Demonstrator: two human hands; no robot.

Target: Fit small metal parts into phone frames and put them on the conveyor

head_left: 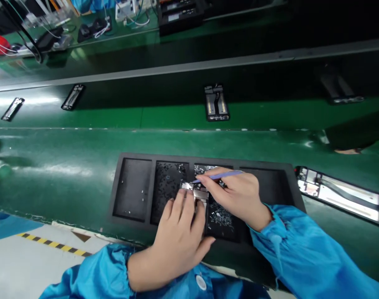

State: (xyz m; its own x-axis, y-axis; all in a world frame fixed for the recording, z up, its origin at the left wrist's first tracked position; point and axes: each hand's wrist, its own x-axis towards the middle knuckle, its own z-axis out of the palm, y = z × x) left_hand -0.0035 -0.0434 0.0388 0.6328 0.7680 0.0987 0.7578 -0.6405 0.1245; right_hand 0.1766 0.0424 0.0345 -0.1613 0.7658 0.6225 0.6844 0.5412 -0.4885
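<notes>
Phone-shaped assembly, dark-edged with silvery metal plates [201, 194]: over the middle of the long black compartmented tray [151, 191], on the green bench [67, 166]; partly hidden by fingers.
Long axis: looks roughly near-to-far from the wearer; near end covered, so can't confirm exactly.
Left hand [178, 241]: on the near side, fingers laid over the plates, thumb out to the side. Clamping or just resting: can't tell.
Right hand [235, 197]: to the right of the assembly, grip pinching the slim violet pen-like tool [231, 173].
Tool vs assembly: tip points left, at the assembly's far end; touching or just above, can't tell.
Nearer hand: left is on it; right reaches the far end through the tool.
</notes>
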